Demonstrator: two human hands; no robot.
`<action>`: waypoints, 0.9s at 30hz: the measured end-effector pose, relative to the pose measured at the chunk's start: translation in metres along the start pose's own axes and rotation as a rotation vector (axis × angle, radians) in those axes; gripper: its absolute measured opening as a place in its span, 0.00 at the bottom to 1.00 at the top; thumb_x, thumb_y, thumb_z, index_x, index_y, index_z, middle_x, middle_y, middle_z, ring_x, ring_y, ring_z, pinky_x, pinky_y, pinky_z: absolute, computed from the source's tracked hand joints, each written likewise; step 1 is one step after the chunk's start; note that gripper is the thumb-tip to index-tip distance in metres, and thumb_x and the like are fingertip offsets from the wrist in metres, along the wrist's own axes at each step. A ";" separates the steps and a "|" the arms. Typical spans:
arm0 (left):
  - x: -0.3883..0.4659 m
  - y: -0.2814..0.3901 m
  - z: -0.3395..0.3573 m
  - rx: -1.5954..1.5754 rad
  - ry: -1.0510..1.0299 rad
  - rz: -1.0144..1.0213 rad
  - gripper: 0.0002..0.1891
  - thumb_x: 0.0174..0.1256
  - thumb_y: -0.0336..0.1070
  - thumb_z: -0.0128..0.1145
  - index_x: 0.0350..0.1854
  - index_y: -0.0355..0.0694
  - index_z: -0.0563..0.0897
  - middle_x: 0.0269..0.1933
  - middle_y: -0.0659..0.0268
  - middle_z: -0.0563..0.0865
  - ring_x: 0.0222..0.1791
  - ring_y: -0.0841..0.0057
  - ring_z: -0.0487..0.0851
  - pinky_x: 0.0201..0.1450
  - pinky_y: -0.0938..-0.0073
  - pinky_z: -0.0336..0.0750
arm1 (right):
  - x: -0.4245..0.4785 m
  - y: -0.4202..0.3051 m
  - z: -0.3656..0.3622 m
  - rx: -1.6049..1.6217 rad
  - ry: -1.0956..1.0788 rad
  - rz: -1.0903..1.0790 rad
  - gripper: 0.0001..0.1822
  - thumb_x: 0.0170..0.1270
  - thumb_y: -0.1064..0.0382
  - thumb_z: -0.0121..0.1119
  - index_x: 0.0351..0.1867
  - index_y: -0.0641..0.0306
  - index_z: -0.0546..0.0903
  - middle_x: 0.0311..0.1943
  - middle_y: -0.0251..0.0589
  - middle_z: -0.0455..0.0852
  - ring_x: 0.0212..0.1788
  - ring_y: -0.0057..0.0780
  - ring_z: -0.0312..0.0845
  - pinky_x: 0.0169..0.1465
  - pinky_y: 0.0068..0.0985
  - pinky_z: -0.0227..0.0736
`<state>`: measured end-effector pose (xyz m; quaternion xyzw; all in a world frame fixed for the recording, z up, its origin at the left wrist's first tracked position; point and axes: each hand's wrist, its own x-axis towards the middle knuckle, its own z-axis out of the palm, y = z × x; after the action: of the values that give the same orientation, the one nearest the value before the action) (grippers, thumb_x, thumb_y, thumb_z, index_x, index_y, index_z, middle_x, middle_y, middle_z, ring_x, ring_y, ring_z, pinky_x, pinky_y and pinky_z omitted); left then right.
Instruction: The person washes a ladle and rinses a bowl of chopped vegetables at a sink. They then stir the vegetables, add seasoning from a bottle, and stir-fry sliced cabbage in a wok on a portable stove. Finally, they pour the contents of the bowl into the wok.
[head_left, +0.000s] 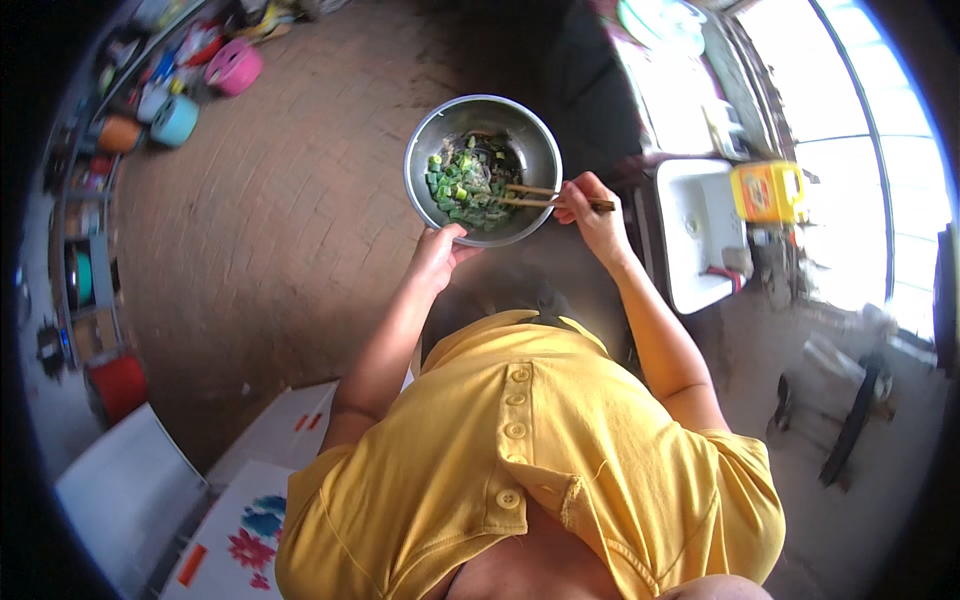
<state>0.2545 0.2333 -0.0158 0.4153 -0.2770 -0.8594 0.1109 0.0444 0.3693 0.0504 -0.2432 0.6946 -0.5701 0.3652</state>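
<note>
My left hand grips the near left rim of a stainless steel bowl, thumb over the edge and fingers beneath. Inside lie chopped green onions mixed with a dark, wet mass that I cannot identify. In my right hand is a pair of wooden chopsticks, held at the bowl's right side. Their tips reach into the green onion pieces. The bowl is held up in front of my body, above the floor.
To the right is a white sink with a yellow plastic jug at its far edge. Shelves line the left wall, near a pink bucket and a light blue container. A white chair and a flower-printed surface stand at lower left.
</note>
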 end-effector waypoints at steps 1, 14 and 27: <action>-0.005 0.008 0.001 0.038 -0.019 -0.007 0.15 0.57 0.26 0.47 0.48 0.31 0.73 0.44 0.57 0.81 0.40 0.68 0.82 0.41 0.68 0.82 | -0.015 -0.007 0.012 -0.028 0.004 0.008 0.09 0.66 0.61 0.55 0.32 0.64 0.76 0.19 0.34 0.78 0.25 0.16 0.74 0.31 0.19 0.71; -0.152 0.125 0.029 0.222 -0.236 -0.184 0.13 0.56 0.23 0.47 0.44 0.26 0.74 0.45 0.53 0.80 0.44 0.64 0.82 0.47 0.61 0.81 | -0.154 -0.166 0.072 -0.452 0.301 -0.186 0.09 0.62 0.61 0.58 0.35 0.65 0.79 0.24 0.38 0.81 0.26 0.23 0.76 0.33 0.21 0.71; -0.251 0.195 0.067 0.416 -0.416 -0.215 0.12 0.57 0.23 0.47 0.44 0.24 0.73 0.44 0.50 0.81 0.42 0.64 0.83 0.46 0.62 0.82 | -0.258 -0.266 0.148 -0.250 0.606 -0.073 0.11 0.63 0.62 0.57 0.29 0.69 0.77 0.19 0.41 0.79 0.22 0.22 0.73 0.28 0.23 0.67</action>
<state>0.3532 0.2044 0.2921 0.2714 -0.4181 -0.8575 -0.1270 0.2980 0.4109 0.3556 -0.1302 0.8270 -0.5397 0.0886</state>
